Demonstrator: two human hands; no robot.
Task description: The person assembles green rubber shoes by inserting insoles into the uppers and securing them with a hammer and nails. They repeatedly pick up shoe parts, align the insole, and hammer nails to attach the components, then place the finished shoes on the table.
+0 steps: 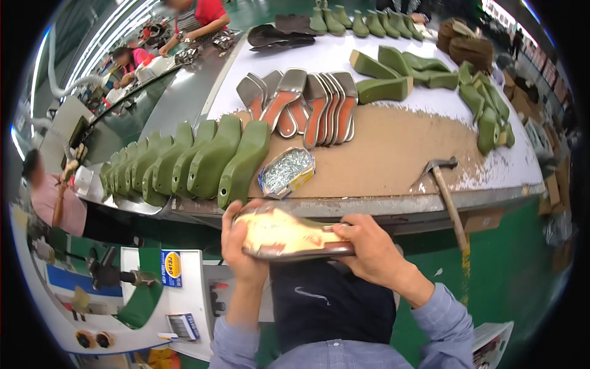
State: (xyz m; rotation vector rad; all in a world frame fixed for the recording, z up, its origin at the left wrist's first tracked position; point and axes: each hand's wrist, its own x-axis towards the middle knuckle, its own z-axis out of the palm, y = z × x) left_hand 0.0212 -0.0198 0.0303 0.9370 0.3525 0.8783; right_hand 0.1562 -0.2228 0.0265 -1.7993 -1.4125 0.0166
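Head view: left hand [238,241] and right hand [369,249], fingers curled tight, clamp a glossy yellow-tan shoe sole [289,237] between them just below the workbench edge [381,206], beyond which lie a hammer [445,190], a foil tray of nails [286,171] and smooth green shoe lasts [203,161].

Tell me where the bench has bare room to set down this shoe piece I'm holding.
Free: the brown patch of the bench between the box of nails and the hammer. Crowded: the green lasts on the left, the insoles behind.
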